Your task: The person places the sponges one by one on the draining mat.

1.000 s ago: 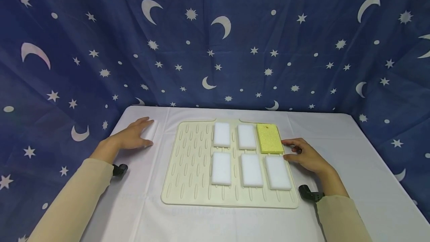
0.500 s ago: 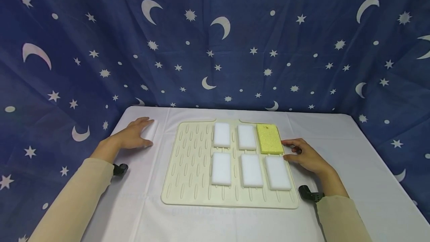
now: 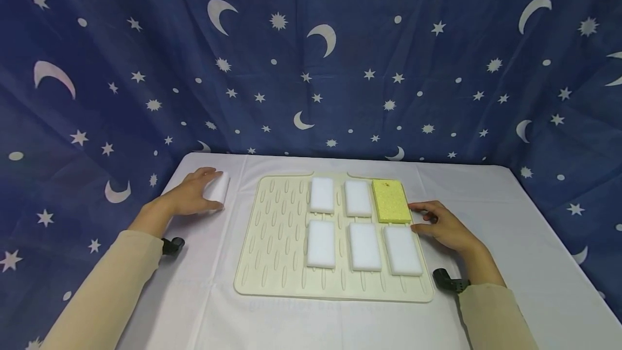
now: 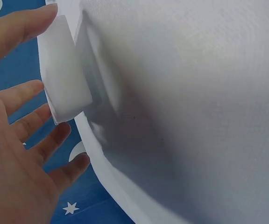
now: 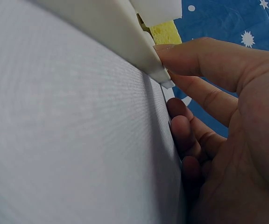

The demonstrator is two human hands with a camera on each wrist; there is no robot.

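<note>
My left hand [image 3: 191,194] holds a white sponge block [image 3: 218,188] at the table's left side, thumb at one end and fingers at the other. In the left wrist view the white block [image 4: 64,70] leans between the thumb and the spread fingers. A cream ridged drying mat [image 3: 272,242] carries several white blocks [image 3: 320,243] in two rows and a yellow sponge [image 3: 391,201] at its far right corner. At the mat's right edge rests my right hand [image 3: 447,227], thumb and index finger touching it apart. In the right wrist view its other fingers [image 5: 183,133] curl loosely.
A white cloth [image 3: 272,323] covers the table. Behind it hangs a dark blue curtain [image 3: 272,123] with moons and stars. A black wrist camera [image 3: 172,246] is strapped to the left wrist, another camera [image 3: 449,281] to the right.
The white block in my left hand has shifted slightly rightward, and the left fingertips with it. The right hand, the mat and the things on it have stayed in place.
</note>
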